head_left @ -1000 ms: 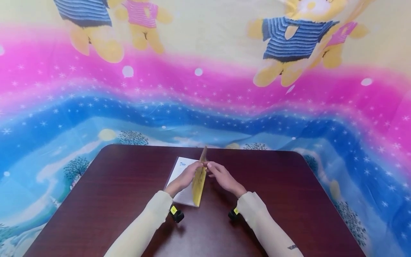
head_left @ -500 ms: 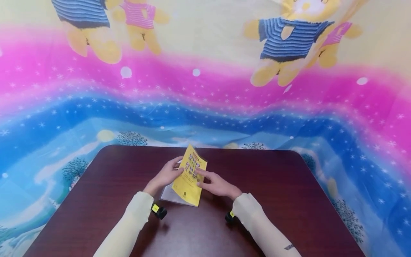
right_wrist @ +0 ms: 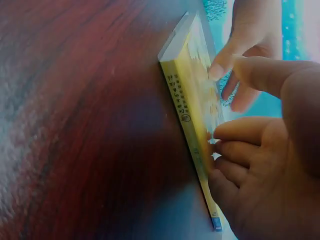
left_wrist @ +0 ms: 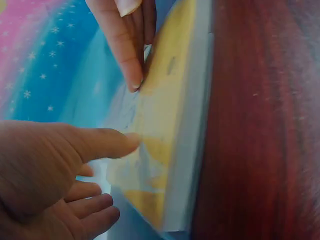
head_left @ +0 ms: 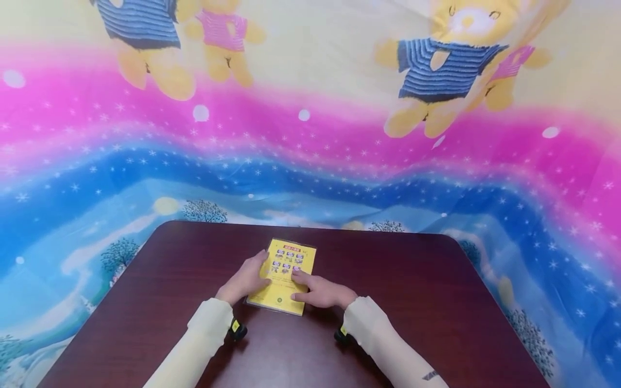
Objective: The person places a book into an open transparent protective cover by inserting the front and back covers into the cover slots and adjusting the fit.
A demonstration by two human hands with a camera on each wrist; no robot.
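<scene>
A yellow book [head_left: 281, 288] lies closed on the table, with small pictures and a red title strip on the upward cover. At its left edge is my left hand [head_left: 244, 279], its thumb reaching over the cover. My right hand [head_left: 325, 291] rests at the right side, thumb and fingers extended onto the cover. The left wrist view shows the book's pale page edges [left_wrist: 192, 135] and my loosely spread left fingers [left_wrist: 95, 206]. From the right wrist, the yellow spine [right_wrist: 182, 102] with dark lettering is visible beside my right fingers [right_wrist: 240, 150].
The dark reddish-brown table [head_left: 402, 302] has rounded far corners. Behind it and along its sides hangs a cloth [head_left: 339, 151] printed with bears and snowflakes. Black wrist cameras [head_left: 237, 330] sit under both sleeves.
The raised yellow cover has come down leftward over the white pages, so the book is now closed. My left hand moved out to the left edge; my right hand followed onto the cover.
</scene>
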